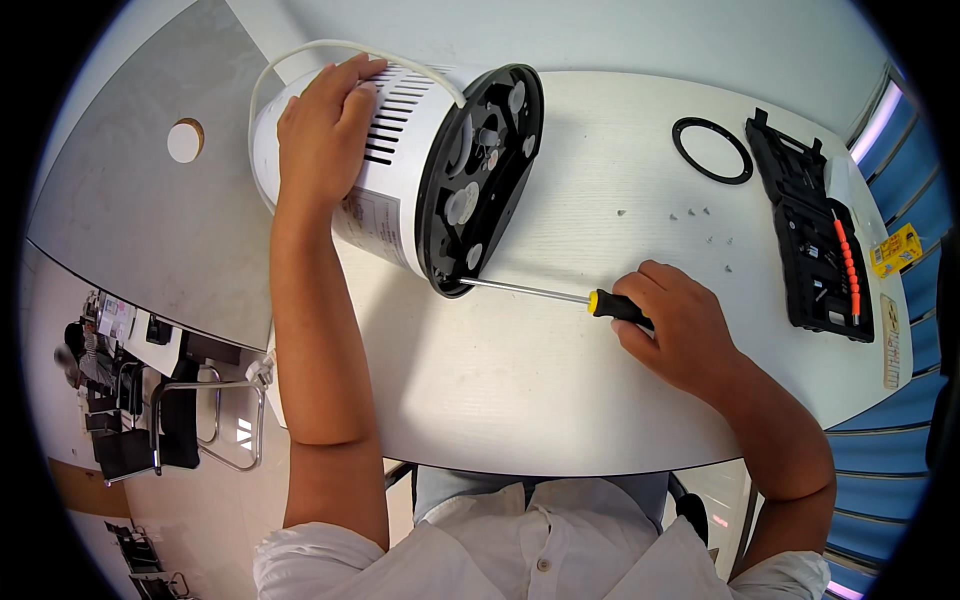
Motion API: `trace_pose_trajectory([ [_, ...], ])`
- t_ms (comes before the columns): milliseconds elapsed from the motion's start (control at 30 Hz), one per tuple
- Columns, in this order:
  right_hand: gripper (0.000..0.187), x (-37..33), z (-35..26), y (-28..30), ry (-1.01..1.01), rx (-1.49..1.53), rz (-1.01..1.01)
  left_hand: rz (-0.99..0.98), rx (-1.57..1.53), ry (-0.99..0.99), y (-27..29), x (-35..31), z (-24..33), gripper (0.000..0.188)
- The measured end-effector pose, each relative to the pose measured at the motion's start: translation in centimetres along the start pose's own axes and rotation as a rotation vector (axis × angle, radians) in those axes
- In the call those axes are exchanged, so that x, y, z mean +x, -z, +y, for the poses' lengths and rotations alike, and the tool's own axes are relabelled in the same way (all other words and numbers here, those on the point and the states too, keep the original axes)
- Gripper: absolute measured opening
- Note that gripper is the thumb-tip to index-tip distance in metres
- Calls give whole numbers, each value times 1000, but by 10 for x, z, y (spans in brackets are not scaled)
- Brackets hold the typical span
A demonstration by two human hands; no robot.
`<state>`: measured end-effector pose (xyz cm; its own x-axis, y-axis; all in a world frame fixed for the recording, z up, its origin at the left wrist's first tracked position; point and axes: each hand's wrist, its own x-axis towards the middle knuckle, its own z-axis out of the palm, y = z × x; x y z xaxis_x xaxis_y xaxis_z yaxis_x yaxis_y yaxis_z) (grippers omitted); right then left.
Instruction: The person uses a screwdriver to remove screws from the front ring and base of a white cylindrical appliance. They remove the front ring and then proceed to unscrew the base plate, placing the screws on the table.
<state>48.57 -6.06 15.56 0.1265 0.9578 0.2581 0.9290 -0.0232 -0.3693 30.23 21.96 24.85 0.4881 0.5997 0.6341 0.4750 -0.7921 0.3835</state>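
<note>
A white appliance with a vented, rounded body (400,205) lies on its side at the left of the table, its black base (505,185) turned to the right. My left hand (325,130) rests over the body, steadying it, fingers spread near the slots. A white power cord (345,44) loops over the top. My right hand (675,325) is closed round the black and yellow handle of a screwdriver (530,291). The long shaft points left, and its tip meets the lower edge of the base; the screw there is too small to make out.
Several small screws (690,214) lie on the white table (520,400). Beyond them is a black ring (681,150). An open black tool case (790,250) with an orange flexible shaft (846,255) stands at the right, beside a yellow box (896,250). A grey table (130,250) adjoins on the left.
</note>
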Motion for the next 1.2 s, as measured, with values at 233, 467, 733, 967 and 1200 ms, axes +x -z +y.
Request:
trace_pose_trajectory([
  [233,24,-2,0,-3,31,-43,29,-9,-4,19,0,0,2,38],
  [467,24,-4,-5,0,168,-121,27,-4,0,15,2,-1,3,38],
  [733,27,-4,-4,-1,171,-161,46,-6,16,13,0,1,-2,38],
  [967,41,-5,1,-6,62,-194,-43,-22,-30,27,2,0,3,38],
  [1200,31,-5,-1,-9,167,-242,120,-15,-2,10,-1,2,-2,38],
])
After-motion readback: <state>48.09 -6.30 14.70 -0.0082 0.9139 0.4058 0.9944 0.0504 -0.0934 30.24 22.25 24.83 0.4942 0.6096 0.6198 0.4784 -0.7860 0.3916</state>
